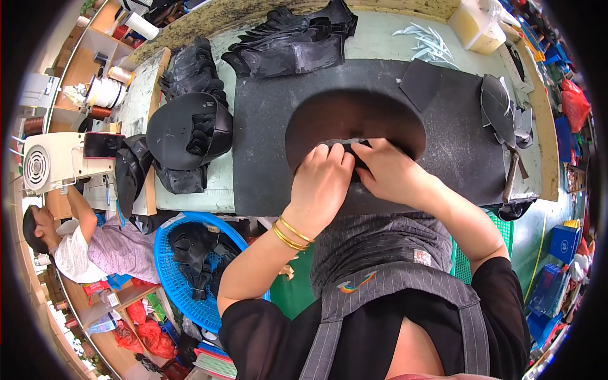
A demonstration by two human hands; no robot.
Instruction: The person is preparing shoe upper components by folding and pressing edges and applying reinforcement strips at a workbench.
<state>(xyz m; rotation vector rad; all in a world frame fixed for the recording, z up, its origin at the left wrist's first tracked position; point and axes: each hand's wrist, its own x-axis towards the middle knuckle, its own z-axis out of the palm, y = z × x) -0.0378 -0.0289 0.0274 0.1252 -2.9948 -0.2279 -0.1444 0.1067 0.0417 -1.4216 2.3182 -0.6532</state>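
A large dark oval piece [342,117] of thin, smooth material lies on the black work mat [278,101] in front of me. My left hand [322,180] is closed at its near edge, fingers curled over a small black strip [358,149]. From the other side my right hand [392,171] is closed on the same strip, thumb and fingers pinched at the edge. The hands nearly touch, and their fingers partly hide the strip. How the strip is joined to the oval piece I cannot tell.
Black shaped parts [291,50] are piled behind the mat, with a rounded black piece [174,130] on the left. White strips [427,44] and a hammer-like tool [513,174] lie rightward. A blue basket [164,266] stands below the table; a co-worker [95,247] is at far left.
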